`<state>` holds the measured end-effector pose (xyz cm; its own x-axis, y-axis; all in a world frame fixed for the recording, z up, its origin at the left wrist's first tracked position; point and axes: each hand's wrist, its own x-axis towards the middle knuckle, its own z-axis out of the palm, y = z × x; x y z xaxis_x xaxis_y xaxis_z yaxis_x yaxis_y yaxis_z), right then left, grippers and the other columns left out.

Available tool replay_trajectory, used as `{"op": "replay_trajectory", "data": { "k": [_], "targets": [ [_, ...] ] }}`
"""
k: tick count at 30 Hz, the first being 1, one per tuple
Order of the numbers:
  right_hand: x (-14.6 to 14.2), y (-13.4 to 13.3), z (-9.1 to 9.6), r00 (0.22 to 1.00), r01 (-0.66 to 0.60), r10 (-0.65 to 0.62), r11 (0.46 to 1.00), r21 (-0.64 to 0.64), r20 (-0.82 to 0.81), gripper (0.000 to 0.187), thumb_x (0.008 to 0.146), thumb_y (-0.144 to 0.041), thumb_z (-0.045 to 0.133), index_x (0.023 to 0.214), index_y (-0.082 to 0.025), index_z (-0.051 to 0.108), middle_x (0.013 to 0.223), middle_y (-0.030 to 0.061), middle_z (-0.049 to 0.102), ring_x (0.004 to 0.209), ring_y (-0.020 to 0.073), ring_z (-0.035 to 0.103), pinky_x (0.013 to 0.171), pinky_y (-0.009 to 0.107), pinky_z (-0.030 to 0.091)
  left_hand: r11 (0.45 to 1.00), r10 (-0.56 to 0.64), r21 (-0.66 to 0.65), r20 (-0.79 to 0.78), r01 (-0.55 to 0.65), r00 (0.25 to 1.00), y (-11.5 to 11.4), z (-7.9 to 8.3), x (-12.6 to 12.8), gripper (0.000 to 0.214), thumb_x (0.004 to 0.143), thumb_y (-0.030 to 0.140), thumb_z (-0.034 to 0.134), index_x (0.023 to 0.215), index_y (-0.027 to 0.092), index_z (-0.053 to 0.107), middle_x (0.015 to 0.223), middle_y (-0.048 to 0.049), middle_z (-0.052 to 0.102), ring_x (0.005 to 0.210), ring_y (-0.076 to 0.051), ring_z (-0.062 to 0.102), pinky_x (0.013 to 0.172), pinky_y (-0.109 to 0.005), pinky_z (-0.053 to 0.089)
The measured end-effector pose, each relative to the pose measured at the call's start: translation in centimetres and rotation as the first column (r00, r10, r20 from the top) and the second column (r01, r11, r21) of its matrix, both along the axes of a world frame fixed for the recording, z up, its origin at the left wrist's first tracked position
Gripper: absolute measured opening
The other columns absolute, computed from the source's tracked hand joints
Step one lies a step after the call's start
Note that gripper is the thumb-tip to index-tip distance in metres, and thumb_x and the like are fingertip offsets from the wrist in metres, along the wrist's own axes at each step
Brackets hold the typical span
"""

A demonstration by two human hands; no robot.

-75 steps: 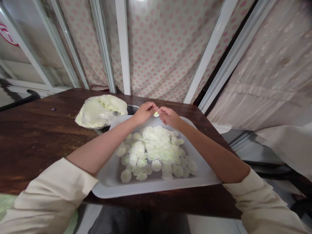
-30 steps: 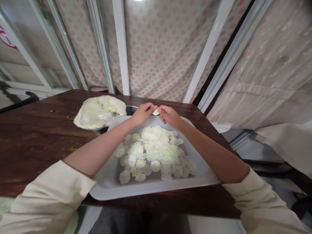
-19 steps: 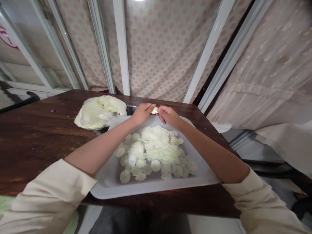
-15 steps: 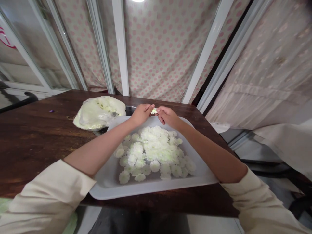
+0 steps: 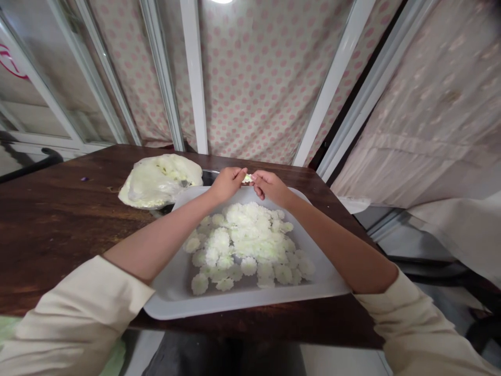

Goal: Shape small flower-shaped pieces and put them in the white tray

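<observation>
Between my two hands is a small pale flower-shaped piece [image 5: 248, 178] with a scalloped edge, whitish with some green-yellow. My left hand [image 5: 229, 183] pinches its left side between thumb and fingers. On the other side, my right hand [image 5: 271, 186] grips it with thumb and forefinger, the other fingers curled. Both hands are over the far rim of a whitish plastic tub [image 5: 172, 308]. Inside the tub lies a heap of similar white, scalloped flower pieces [image 5: 250, 235], some spread singly toward the near side.
A clear plastic bag [image 5: 156, 180] full of pale yellow-white pieces rests left of the tub's far corner, partly over a dark tray [image 5: 209, 176]. All stand on a dark wooden table [image 5: 58, 224]. Behind it hang dotted curtains [image 5: 254, 94] at white frames. A black armrest [image 5: 35, 162] is at left.
Both hands keep the flower piece in nearly the same spot, with at most a slight finger shift. The tub and bag stay put.
</observation>
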<state>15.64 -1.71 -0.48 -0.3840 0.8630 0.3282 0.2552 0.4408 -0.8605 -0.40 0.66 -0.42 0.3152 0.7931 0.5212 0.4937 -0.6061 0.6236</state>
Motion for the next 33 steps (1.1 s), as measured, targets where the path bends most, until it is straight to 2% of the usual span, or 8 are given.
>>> {"op": "replay_trajectory", "data": {
  "k": [8,11,14,17,20,22,27,33],
  "targets": [
    [0.0,0.0,0.0,0.998,-0.027,0.025,0.999,-0.033,-0.059,0.034,0.087,-0.049,0.046,0.073,-0.018,0.046,0.047,-0.0066,0.044,0.037,0.0058,0.039,0.04,0.02,0.032,0.999,0.036,0.02,0.02,-0.037,0.999,-0.2,-0.1,0.2,0.043,0.087,0.038,0.036,0.049,0.017,0.04,0.045,0.0028,0.042,0.047,-0.009,0.038,0.05,-0.024,0.029],
    [-0.1,0.0,-0.1,0.994,-0.047,0.038,0.995,-0.092,-0.103,0.035,0.086,-0.051,0.047,0.074,-0.018,0.046,0.046,-0.0065,0.044,0.037,0.0063,0.039,0.04,0.02,0.032,0.998,0.044,0.037,0.008,-0.044,0.999,-0.3,0.0,0.2,0.042,0.087,0.037,0.037,0.05,0.017,0.04,0.046,0.0027,0.043,0.047,-0.009,0.038,0.051,-0.024,0.029],
    [-0.5,-0.2,-0.3,0.972,-0.08,0.031,0.975,-0.206,-0.233,0.033,0.085,-0.049,0.05,0.073,-0.018,0.044,0.048,-0.0067,0.044,0.039,0.0065,0.04,0.041,0.02,0.033,0.999,0.036,0.003,0.015,-0.036,0.999,-0.6,0.1,0.3,0.043,0.088,0.036,0.036,0.049,0.017,0.04,0.045,0.0025,0.044,0.046,-0.009,0.04,0.052,-0.024,0.031],
    [-1.1,-0.7,-0.3,0.902,-0.156,-0.005,0.929,-0.337,-0.431,0.029,0.086,-0.043,0.051,0.072,-0.019,0.039,0.05,-0.0079,0.04,0.041,0.0059,0.04,0.044,0.019,0.033,0.999,-0.01,-0.047,0.042,0.012,0.999,-0.8,0.2,0.3,0.043,0.089,0.037,0.034,0.051,0.017,0.043,0.044,0.0023,0.047,0.045,-0.009,0.044,0.053,-0.024,0.034],
    [-1.5,-1.0,-0.4,0.842,-0.205,-0.05,0.891,-0.405,-0.537,0.026,0.088,-0.036,0.049,0.072,-0.02,0.036,0.049,-0.0087,0.037,0.041,0.0055,0.037,0.044,0.018,0.031,0.996,-0.035,-0.083,0.065,0.04,0.997,-0.9,0.1,0.4,0.04,0.089,0.037,0.034,0.058,0.016,0.048,0.046,0.0027,0.051,0.043,-0.01,0.049,0.053,-0.024,0.037],
    [-1.7,-1.1,-0.4,0.829,-0.208,-0.068,0.884,-0.419,-0.555,0.025,0.089,-0.033,0.048,0.071,-0.02,0.035,0.049,-0.0089,0.036,0.04,0.0054,0.036,0.044,0.018,0.029,0.997,-0.018,-0.073,0.056,0.022,0.998,-1.0,0.0,0.5,0.039,0.089,0.036,0.034,0.059,0.016,0.05,0.046,0.0024,0.053,0.043,-0.01,0.051,0.053,-0.024,0.038],
    [-1.7,-1.0,-0.3,0.855,-0.158,-0.087,0.896,-0.416,-0.511,0.026,0.088,-0.036,0.048,0.072,-0.02,0.035,0.049,-0.0093,0.034,0.04,0.0055,0.035,0.044,0.018,0.028,0.999,0.048,0.004,0.051,-0.048,0.998,-1.1,-0.1,0.7,0.04,0.089,0.035,0.035,0.055,0.016,0.049,0.042,0.0019,0.052,0.042,-0.01,0.05,0.055,-0.025,0.038],
    [-1.5,-0.8,-0.4,0.854,-0.203,-0.011,0.914,-0.352,-0.521,0.025,0.088,-0.033,0.05,0.071,-0.02,0.035,0.051,-0.0081,0.038,0.042,0.0056,0.036,0.044,0.019,0.029,0.973,-0.013,-0.218,0.271,0.074,0.963,-1.4,-0.3,1.2,0.041,0.089,0.035,0.034,0.055,0.017,0.046,0.039,0.0029,0.049,0.036,-0.009,0.044,0.046,-0.023,0.035]
  ]
}}
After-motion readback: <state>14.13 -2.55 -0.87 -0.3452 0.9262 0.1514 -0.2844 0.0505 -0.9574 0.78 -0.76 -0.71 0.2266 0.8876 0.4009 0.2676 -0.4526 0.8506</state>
